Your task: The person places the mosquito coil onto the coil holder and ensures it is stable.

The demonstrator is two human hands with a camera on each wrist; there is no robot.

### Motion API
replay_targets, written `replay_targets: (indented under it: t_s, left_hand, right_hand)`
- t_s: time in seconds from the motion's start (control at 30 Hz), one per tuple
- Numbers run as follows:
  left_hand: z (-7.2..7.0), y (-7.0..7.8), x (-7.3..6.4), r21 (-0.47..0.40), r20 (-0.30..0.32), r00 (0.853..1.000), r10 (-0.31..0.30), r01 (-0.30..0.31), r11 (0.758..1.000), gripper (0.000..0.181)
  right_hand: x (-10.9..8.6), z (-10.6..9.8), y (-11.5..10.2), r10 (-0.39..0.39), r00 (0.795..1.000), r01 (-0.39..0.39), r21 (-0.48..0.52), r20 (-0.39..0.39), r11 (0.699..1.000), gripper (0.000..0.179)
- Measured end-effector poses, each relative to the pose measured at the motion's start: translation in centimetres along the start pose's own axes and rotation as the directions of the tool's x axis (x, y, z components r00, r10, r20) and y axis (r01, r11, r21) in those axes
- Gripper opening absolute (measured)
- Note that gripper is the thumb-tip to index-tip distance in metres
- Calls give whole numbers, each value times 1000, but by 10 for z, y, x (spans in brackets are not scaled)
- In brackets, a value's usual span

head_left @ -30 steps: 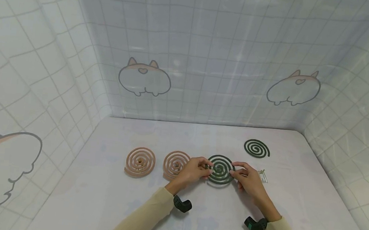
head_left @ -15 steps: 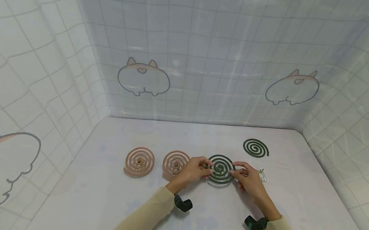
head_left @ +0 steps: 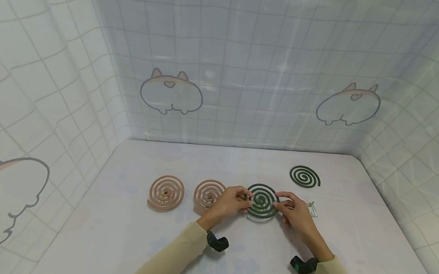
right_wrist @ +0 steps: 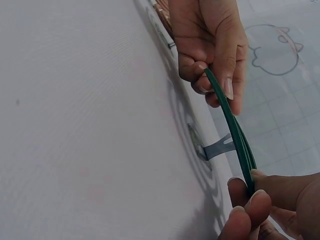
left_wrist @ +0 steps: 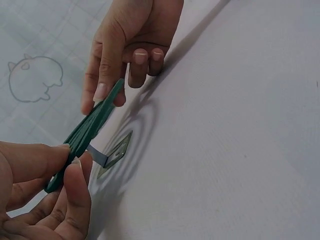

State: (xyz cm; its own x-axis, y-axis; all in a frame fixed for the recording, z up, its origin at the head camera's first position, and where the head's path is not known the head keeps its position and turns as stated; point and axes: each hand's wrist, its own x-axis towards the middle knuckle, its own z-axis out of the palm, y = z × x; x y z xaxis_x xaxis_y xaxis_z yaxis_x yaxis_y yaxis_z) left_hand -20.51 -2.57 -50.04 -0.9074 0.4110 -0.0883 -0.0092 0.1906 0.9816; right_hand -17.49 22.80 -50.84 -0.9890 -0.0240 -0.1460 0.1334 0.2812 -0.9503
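Note:
A green mosquito coil [head_left: 260, 200] is held level above the table between my two hands. My left hand [head_left: 230, 203] pinches its left edge between thumb and fingers; my right hand [head_left: 296, 214] pinches the right edge. Beneath the coil, a small metal coil stand [right_wrist: 219, 148] rises from its flat base on the table. In the right wrist view the stand's upright tip meets the coil's underside or comes very close; I cannot tell whether it is seated. From the left wrist view, the coil [left_wrist: 85, 131] appears edge-on, its shadow falling around the base.
Two brown mosquito coils stand to the left, one at far left [head_left: 166, 193] and another [head_left: 209, 193] partly behind my left hand. Another green coil [head_left: 304, 177] lies flat at the back right. A second metal stand [head_left: 313, 209] lies just beyond my right hand.
Almost nothing differs. Both hands keep their pinch on the green coil, which shifts only very slightly.

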Motion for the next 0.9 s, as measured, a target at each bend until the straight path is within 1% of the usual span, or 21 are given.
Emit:
replay_targets:
  t_s: [0.23,0.9]
  left_hand:
    - [1,-6,1,0,-1,1000,-11,11,1000,21]
    - [3,-5,2,46,-16,1000,-19,20,999,19]
  right_hand:
    - [2,1,4,0,1000,0,-5,6,1000,38]
    - [4,2,6,12,1000,-12,-33,-5,999,36]
